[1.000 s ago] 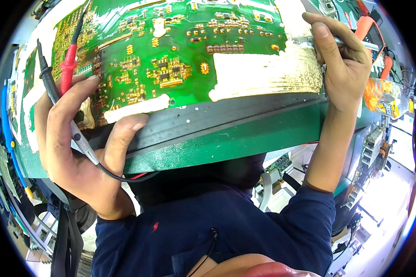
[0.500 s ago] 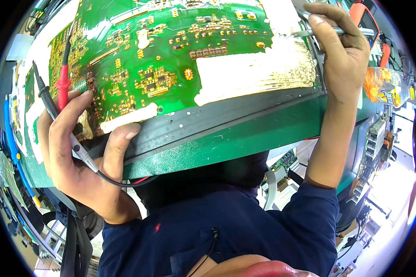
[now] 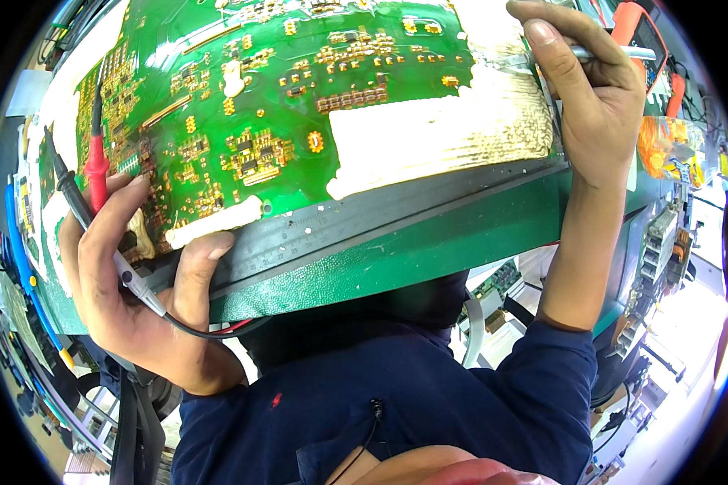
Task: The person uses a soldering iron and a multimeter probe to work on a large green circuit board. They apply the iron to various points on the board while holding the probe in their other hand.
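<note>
Your left hand, at the lower left of the frame, is closed around two multimeter probes: the red probe and the black probe both stand up along the left edge of the green circuit board, thumb pressed on the grey rail beneath it. Whether either tip touches a pad, you cannot tell from here.

Your right hand, upper right, grips a thin metal tool at the board's right edge, just beside the pale, crusted patch.

The board fills the upper middle of the frame, between both hands, resting on the green table.

Judgement: probes in hand but apparently not yet placed on test points; checking looks barely begun. The orange meter sits behind your right hand.
</note>
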A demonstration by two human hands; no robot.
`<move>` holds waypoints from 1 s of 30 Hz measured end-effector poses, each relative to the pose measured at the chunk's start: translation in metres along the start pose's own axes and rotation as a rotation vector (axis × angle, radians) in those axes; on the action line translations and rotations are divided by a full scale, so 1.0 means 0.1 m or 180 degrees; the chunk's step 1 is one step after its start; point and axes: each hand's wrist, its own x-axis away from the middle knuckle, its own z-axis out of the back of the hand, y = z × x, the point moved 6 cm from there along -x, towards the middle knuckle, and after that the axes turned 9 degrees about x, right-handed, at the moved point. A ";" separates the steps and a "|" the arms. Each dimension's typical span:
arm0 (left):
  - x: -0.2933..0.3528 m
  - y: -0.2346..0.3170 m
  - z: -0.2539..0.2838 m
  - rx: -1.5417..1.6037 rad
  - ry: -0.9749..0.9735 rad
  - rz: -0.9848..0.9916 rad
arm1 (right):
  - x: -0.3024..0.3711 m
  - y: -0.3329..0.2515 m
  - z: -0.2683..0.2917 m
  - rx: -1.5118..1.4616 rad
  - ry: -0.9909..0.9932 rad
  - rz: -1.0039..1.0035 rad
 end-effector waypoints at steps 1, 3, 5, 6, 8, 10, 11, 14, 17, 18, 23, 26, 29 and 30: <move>0.00 0.00 0.00 0.0007 0.0005 0.0002 | 0.01 0.03 0.00 0.0074 0.0108 0.0030; 0.00 0.00 -0.01 0.0017 0.0018 0.0019 | 0.01 0.03 -0.01 -0.0005 0.0148 0.0076; 0.00 -0.01 -0.01 0.0016 0.0038 0.0044 | 0.01 0.03 -0.02 0.0006 0.0204 0.0183; 0.00 0.00 0.00 -0.0007 0.0045 0.0001 | 0.02 0.02 -0.03 0.0058 0.0241 0.0266; 0.00 0.00 -0.01 -0.0048 0.0061 -0.0092 | 0.03 0.02 -0.03 0.0032 0.0332 0.0196; -0.02 -0.01 -0.03 -0.0049 0.0000 -0.0112 | 0.05 0.00 0.00 -0.0091 0.0414 -0.0032; -0.02 0.00 -0.01 -0.0088 -0.0017 -0.0104 | 0.03 0.00 -0.01 -0.0171 0.0421 -0.0098; -0.02 -0.01 -0.01 0.0092 0.0008 -0.0024 | -0.03 0.07 0.11 0.0425 0.0363 0.0119; -0.02 -0.02 -0.01 0.0213 0.0057 -0.0018 | -0.07 0.21 0.25 0.1064 0.0557 0.0259; -0.01 -0.03 -0.01 0.0241 0.0076 -0.0020 | -0.08 0.25 0.28 0.0912 0.0528 0.0204; -0.03 -0.02 0.01 0.0106 0.0009 -0.0062 | -0.12 0.31 0.37 0.1168 0.0700 0.0189; -0.02 -0.01 0.03 -0.0052 0.0002 -0.0123 | -0.16 0.35 0.35 0.0909 0.0752 0.0113; -0.05 -0.01 0.03 0.0047 0.0055 -0.0131 | -0.15 0.22 0.34 0.1073 0.0646 0.0078; -0.05 0.00 0.04 0.0048 0.0064 -0.0102 | -0.16 0.20 0.29 0.0944 0.0534 0.0073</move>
